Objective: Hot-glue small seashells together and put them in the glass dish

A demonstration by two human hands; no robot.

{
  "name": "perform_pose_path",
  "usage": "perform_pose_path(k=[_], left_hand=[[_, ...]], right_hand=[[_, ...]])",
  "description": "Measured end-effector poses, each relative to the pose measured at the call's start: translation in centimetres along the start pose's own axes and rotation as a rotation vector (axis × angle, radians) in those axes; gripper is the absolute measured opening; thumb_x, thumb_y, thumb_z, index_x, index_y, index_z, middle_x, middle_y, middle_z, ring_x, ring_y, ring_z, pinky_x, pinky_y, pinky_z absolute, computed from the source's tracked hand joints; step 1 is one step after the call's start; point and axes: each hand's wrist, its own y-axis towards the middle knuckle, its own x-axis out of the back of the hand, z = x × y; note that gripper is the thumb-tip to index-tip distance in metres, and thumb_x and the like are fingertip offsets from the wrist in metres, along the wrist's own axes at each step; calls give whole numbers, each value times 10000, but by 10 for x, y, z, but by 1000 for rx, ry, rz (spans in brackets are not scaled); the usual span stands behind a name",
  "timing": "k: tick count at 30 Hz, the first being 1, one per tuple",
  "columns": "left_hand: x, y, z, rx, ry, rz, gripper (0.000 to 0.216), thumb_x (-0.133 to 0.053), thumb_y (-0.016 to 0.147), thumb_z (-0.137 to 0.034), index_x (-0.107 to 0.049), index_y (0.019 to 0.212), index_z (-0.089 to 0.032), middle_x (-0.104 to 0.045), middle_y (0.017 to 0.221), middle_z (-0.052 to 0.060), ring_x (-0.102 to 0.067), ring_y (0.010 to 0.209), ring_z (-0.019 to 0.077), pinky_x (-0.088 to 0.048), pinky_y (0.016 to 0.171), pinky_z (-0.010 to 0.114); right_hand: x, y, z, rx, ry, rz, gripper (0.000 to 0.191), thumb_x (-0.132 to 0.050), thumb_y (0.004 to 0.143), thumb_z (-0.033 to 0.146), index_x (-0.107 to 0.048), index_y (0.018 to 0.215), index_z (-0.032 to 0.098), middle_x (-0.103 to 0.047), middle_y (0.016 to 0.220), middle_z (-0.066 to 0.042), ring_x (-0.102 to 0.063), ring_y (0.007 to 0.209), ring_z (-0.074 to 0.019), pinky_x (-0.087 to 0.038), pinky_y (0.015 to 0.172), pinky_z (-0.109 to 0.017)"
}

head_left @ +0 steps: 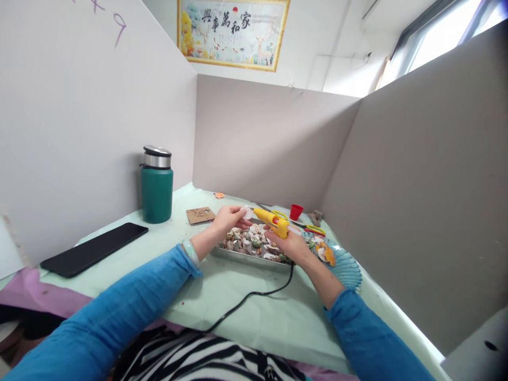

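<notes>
One yellow glue gun (279,225) was gripped in the right hand (289,242), above a metal tray (251,258) of seashells (256,242).
Left hand (230,219) pinched a round white piece (248,213) between thumb and fingers, just at the gun's nozzle; could not tell whether the two touched. Black cord (254,292) ran from the gun over the pale green table (246,312) toward the near edge. To the tray's right, a blue scalloped dish (347,271) held shells and an orange piece, partly behind the right forearm. Beyond: scissors (319,230) and a red cup (296,212). Brown card (200,215) lay near the left wrist; black phone (95,248) flat farther left, green bottle (157,194) upright behind it.
</notes>
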Motion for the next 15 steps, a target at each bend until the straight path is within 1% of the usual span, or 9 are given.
perform_pose_path(k=[5,10,15], left_hand=[[5,0,3,17,-55,67,236,-630,782,-298,-620,845,-71,-663,672,93,-659,618,164,-546,610,262],[5,-3,-1,42,-105,143,235,-631,781,-294,-618,841,-67,-656,645,91,-629,553,140,-527,576,251],[4,-6,-5,64,-131,190,230,-636,776,-297,-605,831,-76,-649,617,80,-613,516,128,-504,547,233]], right_hand=[[0,0,2,-11,12,2,362,-632,708,458,-670,907,158,-556,609,2,-470,533,-122,-383,497,-242],[0,0,0,2,11,6,359,-625,712,454,-671,909,157,-561,608,-2,-478,535,-127,-377,486,-240],[-1,-1,0,11,17,8,357,-617,720,462,-670,906,163,-554,607,8,-458,515,-111,-371,483,-234]])
